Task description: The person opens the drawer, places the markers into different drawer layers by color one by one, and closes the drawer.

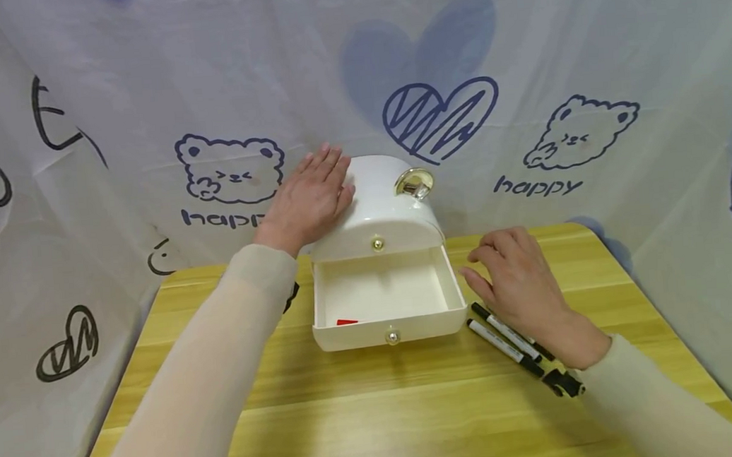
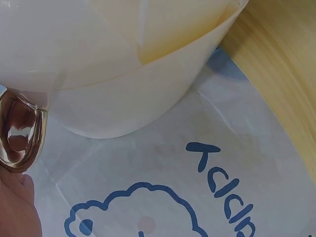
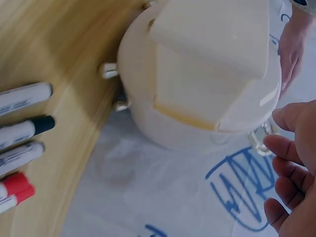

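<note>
The white drawer box (image 1: 377, 206), round-topped, stands toward the far edge of the wooden desk (image 1: 379, 412), about midway across. Its lower drawer (image 1: 392, 331) is pulled out toward the near side, and I can see a small red item (image 1: 346, 322) inside, close to the near wall at the left; too little shows for me to say what it is. The drawer above is closed, with a gold-coloured knob (image 1: 377, 244) on its front, and a gold-coloured handle (image 1: 414, 183) sits on the right slope of the top.

The person's left hand (image 1: 309, 200) rests along the left side of the rounded top, its grip spread nearly straight and flat, wrapped round nothing that I can make out. The right hand (image 1: 521, 278) is just to the right of the open drawer, over the desk; its grip is loosely bent, thumb apart from the fingers, and it has hold of nothing.

Below and beside that hand, white-barrelled marker pens (image 1: 495, 340) lie side by side on the right part of the desk. The right wrist view shows red caps (image 3: 17, 185) and a dark cap (image 3: 43, 124) among them. Behind everything hangs pale cloth (image 1: 303, 63) printed with bears and hearts
</note>
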A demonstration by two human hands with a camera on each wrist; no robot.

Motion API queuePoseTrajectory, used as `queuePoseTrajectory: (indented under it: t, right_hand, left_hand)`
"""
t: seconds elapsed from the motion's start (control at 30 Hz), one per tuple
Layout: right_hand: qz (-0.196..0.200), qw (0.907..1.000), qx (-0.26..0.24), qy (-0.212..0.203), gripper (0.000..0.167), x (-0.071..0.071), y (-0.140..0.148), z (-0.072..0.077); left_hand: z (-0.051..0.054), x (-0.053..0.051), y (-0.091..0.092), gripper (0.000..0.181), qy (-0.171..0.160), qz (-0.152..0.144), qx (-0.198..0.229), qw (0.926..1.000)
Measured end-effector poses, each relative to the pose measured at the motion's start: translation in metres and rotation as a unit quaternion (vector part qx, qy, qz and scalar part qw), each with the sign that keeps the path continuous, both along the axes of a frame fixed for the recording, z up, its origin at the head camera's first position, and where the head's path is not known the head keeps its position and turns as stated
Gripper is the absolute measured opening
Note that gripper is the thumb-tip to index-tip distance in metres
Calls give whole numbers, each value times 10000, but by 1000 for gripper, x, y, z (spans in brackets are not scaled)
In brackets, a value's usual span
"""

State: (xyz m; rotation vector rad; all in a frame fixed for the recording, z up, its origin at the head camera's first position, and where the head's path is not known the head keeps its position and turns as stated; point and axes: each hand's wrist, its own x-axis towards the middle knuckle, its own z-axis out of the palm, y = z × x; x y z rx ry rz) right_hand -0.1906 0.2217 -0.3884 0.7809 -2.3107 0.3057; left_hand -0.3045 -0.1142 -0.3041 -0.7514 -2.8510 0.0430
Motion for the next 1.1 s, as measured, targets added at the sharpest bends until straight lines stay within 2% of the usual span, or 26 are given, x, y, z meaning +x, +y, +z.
queuePoseTrajectory:
  t: [0.37, 0.53, 0.6, 0.73, 0.8, 1.1]
  right_hand:
    - [-164, 9994, -166, 257, 31, 5, 38, -15]
    - [-269, 9993, -157, 222, 33, 8, 53, -23]
    - [-323, 9992, -134, 192, 40, 9, 58, -28]
    - [-438, 9988, -124, 207, 66, 12, 68, -37]
    - [-483, 9985, -127, 218, 74, 13, 73, -41]
    - [-664, 9975, -123, 199, 80, 16, 89, -54]
  left_hand:
    - [1, -1, 0, 61, -35, 25, 59, 10000]
    - [1, 0, 0, 60, -98, 54, 35, 9999]
    - [1, 0, 0, 60, -150, 55, 27, 9999]
    - [3, 0, 0, 59, -203, 2, 31, 9998]
    - [4, 1, 1, 59, -199, -11, 21, 9998]
    - [5, 2, 0, 59, -288, 101, 37, 9995]
